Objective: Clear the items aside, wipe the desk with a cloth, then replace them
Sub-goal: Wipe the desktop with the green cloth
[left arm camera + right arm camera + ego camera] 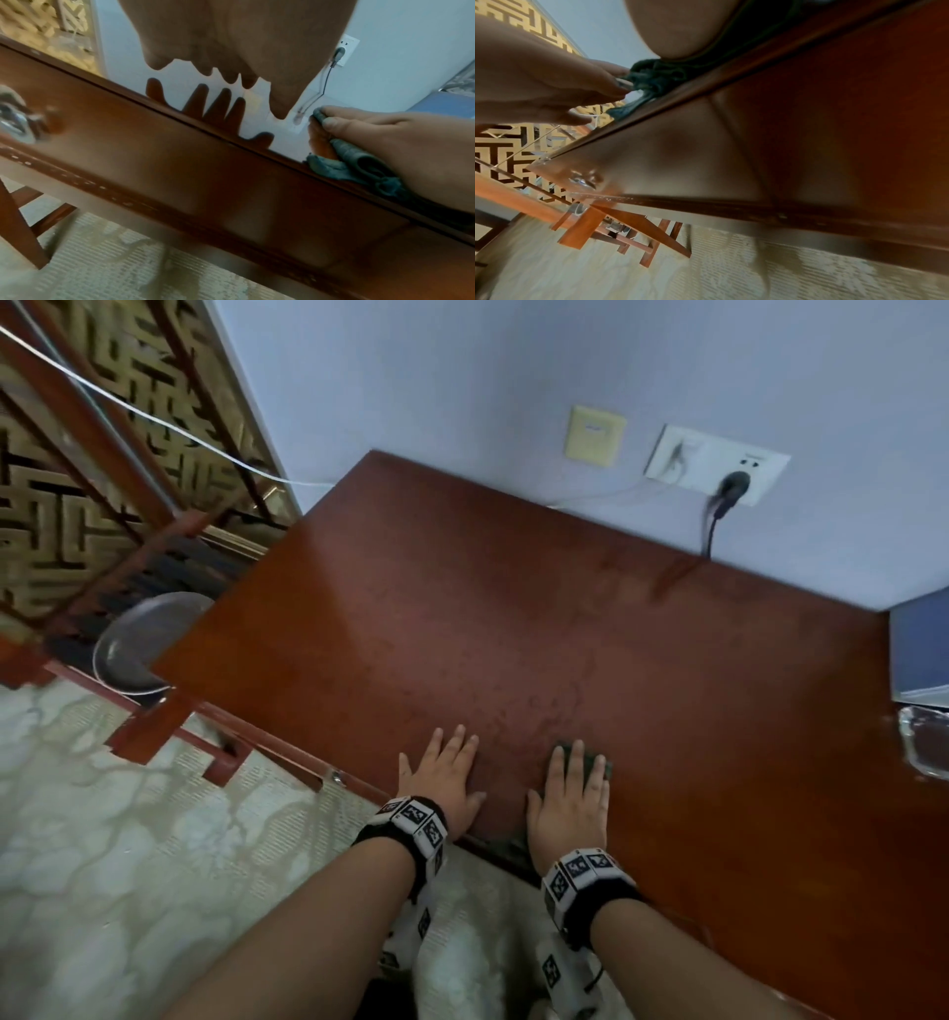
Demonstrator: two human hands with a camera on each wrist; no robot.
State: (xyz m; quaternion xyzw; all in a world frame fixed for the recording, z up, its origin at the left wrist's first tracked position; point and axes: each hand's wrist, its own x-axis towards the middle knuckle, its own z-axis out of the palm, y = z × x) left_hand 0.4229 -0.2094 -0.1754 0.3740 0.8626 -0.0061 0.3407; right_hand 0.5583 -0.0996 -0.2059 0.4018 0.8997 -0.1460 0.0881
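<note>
Near the front edge of the dark red wooden desk point(513, 608), both hands lie flat, side by side. My right hand point(570, 793) presses with straight fingers on a small dark green cloth point(609, 765), which is mostly hidden beneath it. The left wrist view shows the right hand point(398, 142) over the bunched cloth point(359, 162) at the desk edge. My left hand point(444, 778) rests palm down on bare wood, a short gap left of the cloth, fingers spread and holding nothing. In the right wrist view, the cloth point(654, 75) sticks out from under the palm.
A blue book point(919, 649) and a glass ashtray point(924, 742) sit at the desk's right edge. A black plug point(732, 487) hangs from the wall socket behind the desk. A metal pan point(138, 644) and a wooden frame stand left of the desk.
</note>
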